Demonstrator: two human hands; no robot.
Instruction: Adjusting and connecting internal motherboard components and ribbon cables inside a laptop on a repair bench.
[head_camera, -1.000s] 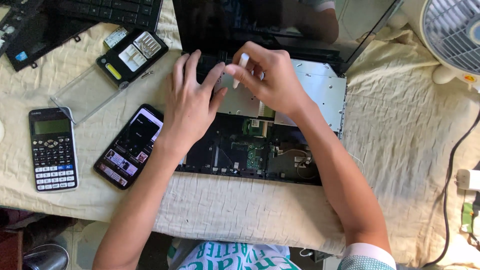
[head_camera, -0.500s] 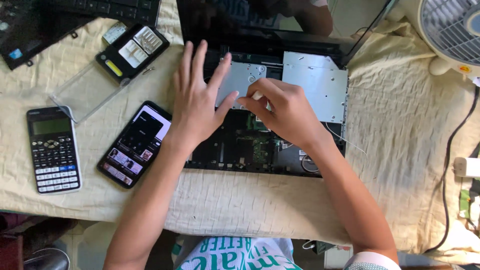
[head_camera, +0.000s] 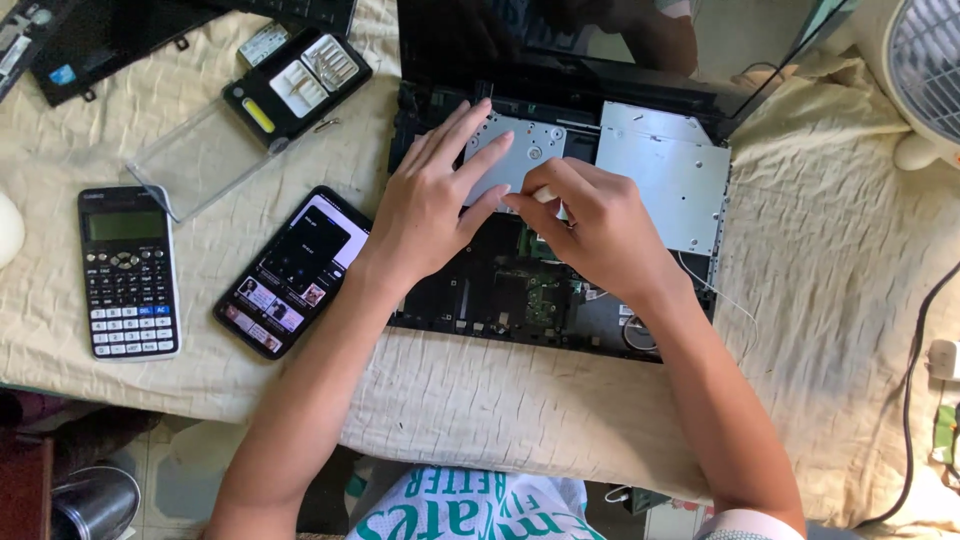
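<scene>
Over an opened laptop (head_camera: 560, 290) on a cream cloth (head_camera: 830, 300), the left hand (head_camera: 435, 205) lies flat on a silver metal plate (head_camera: 515, 150) while the right hand (head_camera: 590, 225) pinches a small white piece beside it

lit phone screen (head_camera: 292, 270), grey calculator display (head_camera: 124, 225), dark laptop screen (head_camera: 560, 40)

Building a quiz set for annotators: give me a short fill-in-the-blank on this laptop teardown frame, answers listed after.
1. Both hands work inside an opened ____ whose circuit board is exposed.
2. The left hand lies flat with its fingers ____ on a silver metal plate.
3. Between the calculator and the left forearm lies a ____ with its screen lit.
4. The right hand pinches a small ____ tool.

Answers: laptop; spread; smartphone; white
</scene>
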